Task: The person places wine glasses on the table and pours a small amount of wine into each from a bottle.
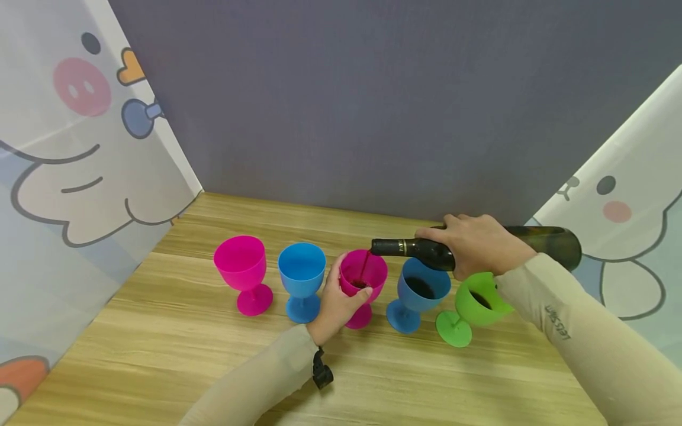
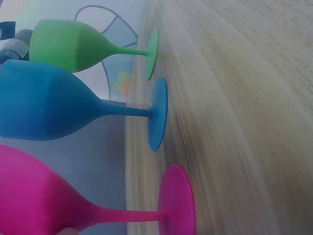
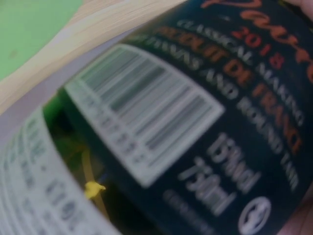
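Note:
My right hand grips a dark wine bottle that lies nearly level, its neck pointing left. Red wine runs in a thin stream from its mouth into the middle pink goblet. My left hand holds that goblet round its bowl, and some dark wine shows inside. To the right, a blue goblet and a green goblet both contain dark wine. The bottle's printed label fills the right wrist view. In the left wrist view the pink goblet's foot stands on the table.
Left of my left hand stand another blue goblet and a pink goblet, with no wine visible in them. All the goblets form a row on the wood-grain table. A grey panel rises behind, with cartoon-printed sheets at the sides.

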Tool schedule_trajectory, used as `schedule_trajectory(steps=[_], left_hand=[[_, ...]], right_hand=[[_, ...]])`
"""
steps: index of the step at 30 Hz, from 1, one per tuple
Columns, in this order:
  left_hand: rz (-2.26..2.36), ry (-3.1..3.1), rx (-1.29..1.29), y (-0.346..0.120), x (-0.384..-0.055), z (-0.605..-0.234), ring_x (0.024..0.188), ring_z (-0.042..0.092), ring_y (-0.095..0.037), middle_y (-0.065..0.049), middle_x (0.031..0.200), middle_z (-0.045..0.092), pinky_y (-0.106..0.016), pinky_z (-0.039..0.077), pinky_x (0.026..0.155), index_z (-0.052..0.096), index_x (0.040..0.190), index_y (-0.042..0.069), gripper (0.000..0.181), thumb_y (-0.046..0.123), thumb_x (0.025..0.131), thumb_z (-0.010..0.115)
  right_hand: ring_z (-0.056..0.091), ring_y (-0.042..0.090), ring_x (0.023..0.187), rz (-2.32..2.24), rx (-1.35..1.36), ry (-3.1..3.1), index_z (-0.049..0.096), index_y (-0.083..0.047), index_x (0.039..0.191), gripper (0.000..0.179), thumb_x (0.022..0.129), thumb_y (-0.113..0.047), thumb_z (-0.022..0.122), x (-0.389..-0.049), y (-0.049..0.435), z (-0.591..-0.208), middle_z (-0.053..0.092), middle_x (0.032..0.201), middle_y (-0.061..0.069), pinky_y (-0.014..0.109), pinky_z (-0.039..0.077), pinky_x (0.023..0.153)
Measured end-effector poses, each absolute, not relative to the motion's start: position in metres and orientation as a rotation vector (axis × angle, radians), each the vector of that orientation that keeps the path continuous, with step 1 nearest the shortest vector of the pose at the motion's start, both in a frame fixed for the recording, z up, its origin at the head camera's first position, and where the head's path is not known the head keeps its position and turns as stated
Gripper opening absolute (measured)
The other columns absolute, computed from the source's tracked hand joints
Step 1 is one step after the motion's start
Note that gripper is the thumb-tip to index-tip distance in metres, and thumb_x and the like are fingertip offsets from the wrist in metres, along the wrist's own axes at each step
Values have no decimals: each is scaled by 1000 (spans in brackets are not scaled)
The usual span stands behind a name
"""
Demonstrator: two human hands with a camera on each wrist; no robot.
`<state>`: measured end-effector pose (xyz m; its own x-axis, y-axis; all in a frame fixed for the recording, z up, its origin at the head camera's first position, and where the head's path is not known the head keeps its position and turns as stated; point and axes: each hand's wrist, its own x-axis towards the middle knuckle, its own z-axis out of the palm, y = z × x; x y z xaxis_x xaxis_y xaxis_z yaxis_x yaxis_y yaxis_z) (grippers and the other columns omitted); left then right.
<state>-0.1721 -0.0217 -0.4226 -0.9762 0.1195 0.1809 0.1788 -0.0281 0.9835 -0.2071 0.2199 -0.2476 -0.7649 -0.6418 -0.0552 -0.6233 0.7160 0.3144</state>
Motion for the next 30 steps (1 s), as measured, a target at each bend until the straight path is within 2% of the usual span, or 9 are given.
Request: schedule_trajectory(steps=[13, 30], left_hand=[[-2134, -2194, -300, -19, -172, -422, 122, 45, -35, -15, 137, 44, -47, 51, 88, 28, 147, 7, 84, 22, 77, 72], [-2182, -2132, -342, -23, -172, -425, 122, 45, -35, -16, 136, 45, -46, 50, 89, 26, 147, 5, 85, 21, 77, 71]], right_hand=[[52, 20, 67, -493, 1048, -2871, 56, -26, 130, 84, 53, -26, 91, -210, 217, -248, 56, 82, 7, 33, 47, 46], [52, 20, 65, -473, 1061, -2849, 56, -25, 129, 84, 53, -23, 90, -211, 215, -250, 56, 82, 8, 33, 48, 46]])
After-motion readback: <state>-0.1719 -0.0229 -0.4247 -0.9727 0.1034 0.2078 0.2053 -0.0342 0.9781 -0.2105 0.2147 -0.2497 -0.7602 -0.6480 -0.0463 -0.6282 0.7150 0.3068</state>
